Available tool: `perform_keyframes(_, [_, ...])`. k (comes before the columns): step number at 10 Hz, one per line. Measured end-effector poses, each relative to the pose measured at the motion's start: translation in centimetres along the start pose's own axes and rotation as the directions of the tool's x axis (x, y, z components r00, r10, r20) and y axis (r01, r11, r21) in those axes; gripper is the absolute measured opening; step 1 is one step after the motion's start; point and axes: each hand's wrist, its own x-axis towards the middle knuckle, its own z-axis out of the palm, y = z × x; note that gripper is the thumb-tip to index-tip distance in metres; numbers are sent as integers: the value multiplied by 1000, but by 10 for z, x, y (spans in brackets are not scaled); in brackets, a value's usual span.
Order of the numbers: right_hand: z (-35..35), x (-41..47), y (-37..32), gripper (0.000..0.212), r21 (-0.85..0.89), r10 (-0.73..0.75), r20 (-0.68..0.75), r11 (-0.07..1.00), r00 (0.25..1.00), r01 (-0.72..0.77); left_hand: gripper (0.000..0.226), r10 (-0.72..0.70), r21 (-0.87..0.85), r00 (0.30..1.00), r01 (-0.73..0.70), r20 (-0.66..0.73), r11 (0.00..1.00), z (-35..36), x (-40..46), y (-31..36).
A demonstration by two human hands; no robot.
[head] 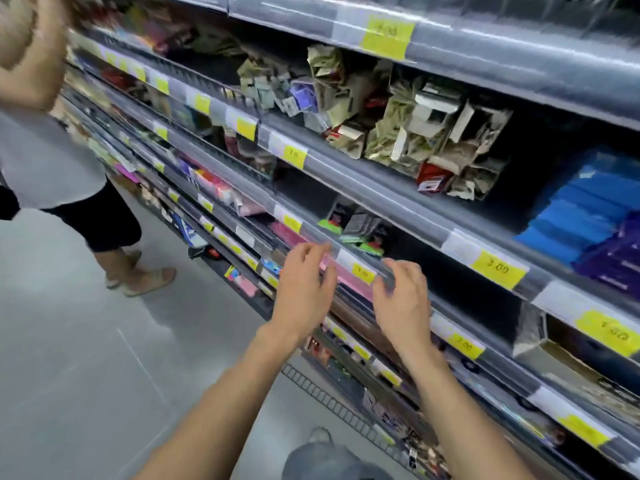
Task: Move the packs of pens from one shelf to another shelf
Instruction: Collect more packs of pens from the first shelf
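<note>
Both of my hands hover in front of a grey shop shelf edge (408, 233) and hold nothing. My left hand (304, 289) has loosely bent fingers near the shelf's front lip. My right hand (403, 299) is a little to its right, fingertips close to a yellow price tag (362, 273). Just behind the lip stand dark packs with green ends (360, 230), blurred. Pink flat packs (343, 275) lie between my hands on the shelf below.
A second person (48, 150) in a grey top stands at the left on the grey floor (86, 358). The upper shelf holds torn cardboard boxes (415, 133) and blue packs (585, 209). Lower shelves (450, 393) carry mixed stationery.
</note>
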Motion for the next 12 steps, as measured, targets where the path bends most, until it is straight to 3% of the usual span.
perform_keyframes(2, [27, 75, -22, 48, 33, 391, 74, 918, 917, -395, 45, -25, 102, 962, -3, 270, 995, 36, 109, -37])
perform_keyframes(3, [35, 96, -24, 53, 83, 563, 212, 804, 799, -588, 36, -105, 160, 946, 57, 307, 985, 49, 139, -45])
perform_keyframes(4, [48, 116, -33, 50, 132, 584, 264, 766, 767, -629, 41, -109, 429, 941, -42, 322, 903, 58, 159, -38])
perform_keyframes(5, [60, 135, -47, 44, 147, 612, 100, 771, 784, -620, 34, -45, 530, 903, -209, 427, 822, 63, 175, -31])
perform_keyframes(6, [70, 136, -48, 48, 257, 714, 153, 639, 683, -725, 38, -110, 465, 847, -173, 520, 868, 67, 194, -30])
perform_keyframes(8, [84, 152, -73, 51, 294, 666, 29, 707, 745, -643, 39, -75, 232, 760, -102, 646, 967, 74, 217, -40])
perform_keyframes(9, [93, 149, -75, 50, 492, 703, 3, 618, 711, -613, 45, -123, 62, 729, 109, 674, 992, 77, 225, -46])
perform_keyframes(10, [98, 151, -80, 50, 606, 725, -2, 548, 688, -576, 52, -89, -229, 686, 359, 722, 905, 72, 227, -47])
perform_keyframes(11, [105, 152, -89, 40, 696, 720, 46, 474, 692, -539, 51, -23, -360, 663, 435, 748, 825, 61, 224, -48])
perform_keyframes(12, [108, 147, -97, 21, 694, 703, -48, 534, 709, -483, 42, -2, -414, 635, 507, 773, 756, 45, 220, -45])
